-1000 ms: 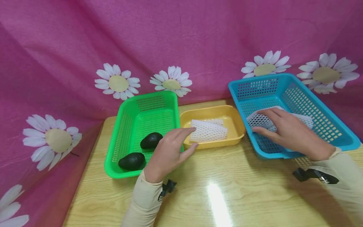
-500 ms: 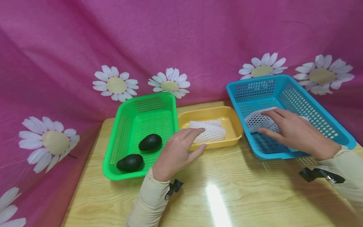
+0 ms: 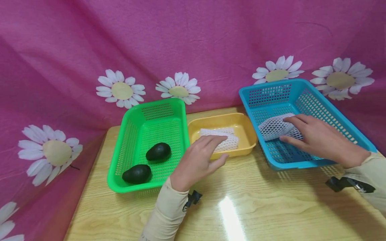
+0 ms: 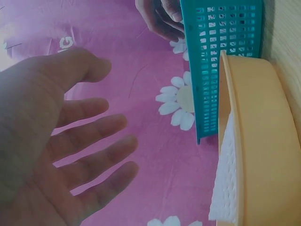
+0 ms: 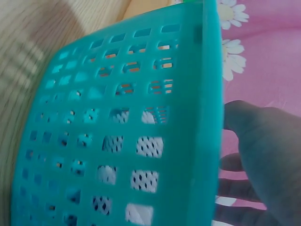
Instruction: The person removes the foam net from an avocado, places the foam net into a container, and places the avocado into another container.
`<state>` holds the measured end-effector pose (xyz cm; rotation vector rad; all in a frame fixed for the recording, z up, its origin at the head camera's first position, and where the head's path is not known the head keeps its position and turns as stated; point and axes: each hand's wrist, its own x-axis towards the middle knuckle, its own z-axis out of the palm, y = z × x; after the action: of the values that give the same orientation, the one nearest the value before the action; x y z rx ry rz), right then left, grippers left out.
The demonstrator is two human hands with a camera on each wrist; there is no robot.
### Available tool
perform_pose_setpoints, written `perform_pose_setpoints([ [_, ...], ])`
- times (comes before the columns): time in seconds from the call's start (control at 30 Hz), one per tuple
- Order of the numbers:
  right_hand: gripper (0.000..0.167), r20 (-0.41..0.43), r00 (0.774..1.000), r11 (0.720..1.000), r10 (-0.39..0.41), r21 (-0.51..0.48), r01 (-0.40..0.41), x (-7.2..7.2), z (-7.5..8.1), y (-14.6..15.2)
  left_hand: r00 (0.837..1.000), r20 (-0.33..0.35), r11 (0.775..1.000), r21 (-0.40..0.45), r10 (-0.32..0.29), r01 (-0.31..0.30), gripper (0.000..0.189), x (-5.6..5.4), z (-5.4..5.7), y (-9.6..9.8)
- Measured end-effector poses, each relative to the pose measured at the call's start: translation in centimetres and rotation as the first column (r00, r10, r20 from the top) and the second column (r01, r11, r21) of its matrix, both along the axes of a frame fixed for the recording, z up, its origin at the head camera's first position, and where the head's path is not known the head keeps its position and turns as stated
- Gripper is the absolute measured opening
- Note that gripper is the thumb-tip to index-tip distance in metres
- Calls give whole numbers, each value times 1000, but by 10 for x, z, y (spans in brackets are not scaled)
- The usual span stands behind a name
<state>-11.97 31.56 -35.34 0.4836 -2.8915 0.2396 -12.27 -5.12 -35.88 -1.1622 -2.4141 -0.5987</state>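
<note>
My left hand (image 3: pixel 196 160) hovers at the front of the yellow tray (image 3: pixel 250 147), fingers loosely extended and holding nothing. White foam net sleeves (image 3: pixel 229 142) lie flat in that tray, partly covered by my fingers in the head view. Over the blue basket (image 3: pixel 286 165) is my right hand (image 3: pixel 322 140), fingers relaxed and thumb apart from them. Just beneath its fingertips sits a white foam net (image 3: pixel 272 127), partly hidden by the hand. The right wrist view shows the right hand (image 5: pixel 268 160) beyond the basket's rim, with white netting (image 5: pixel 149 147) visible through the holes.
At left stands a green basket (image 3: pixel 116 160) with two dark avocados, one (image 3: pixel 158 151) behind the other (image 3: pixel 137 174). A pink curtain (image 3: pixel 193 40) with daisies hangs behind the wooden table (image 3: pixel 256 207). The yellow tray sits between the two baskets.
My left hand has moved right, from beside the green basket to the front of the yellow tray. The right hand has shifted right over the blue basket, uncovering more of the net's left end.
</note>
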Motion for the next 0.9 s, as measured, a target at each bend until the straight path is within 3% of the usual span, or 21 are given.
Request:
perform_pose_setpoints([
  [0.5, 70, -13, 1000, 999, -6, 46, 7, 5, 9, 10, 999, 44, 1000, 12, -23, 22, 47, -2, -2, 15],
  [0.73, 66, -67, 997, 998, 35, 48, -31, 4, 17, 13, 998, 58, 999, 10, -39, 39, 47, -4, 0, 21],
  [0.9, 63, -33, 999, 997, 15, 72, -12, 1, 24, 16, 998, 37, 999, 11, -50, 50, 48, -5, 0, 24],
])
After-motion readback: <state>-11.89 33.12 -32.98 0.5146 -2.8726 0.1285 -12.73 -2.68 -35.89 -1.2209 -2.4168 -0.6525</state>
